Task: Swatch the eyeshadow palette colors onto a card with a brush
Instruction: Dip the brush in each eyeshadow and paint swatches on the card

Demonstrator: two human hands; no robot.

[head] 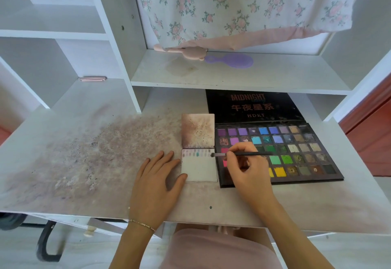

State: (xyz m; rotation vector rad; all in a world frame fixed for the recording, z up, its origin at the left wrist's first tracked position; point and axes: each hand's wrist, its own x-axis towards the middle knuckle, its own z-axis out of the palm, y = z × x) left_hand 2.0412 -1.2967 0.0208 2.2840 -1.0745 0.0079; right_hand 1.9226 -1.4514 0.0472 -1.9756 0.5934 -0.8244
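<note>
Flat at lower centre, left hand (157, 181) steadied the card (198, 168); right hand (245, 164) pinched the brush (239, 154) at its top-right corner; a slip risked smearing swatches

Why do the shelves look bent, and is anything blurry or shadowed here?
Head view: the wide-angle lens bows the shelf edges outward; light is soft and even, with faint shadows under the left hand and right hand; the brush, card and palette look slightly soft, without glare.
</note>
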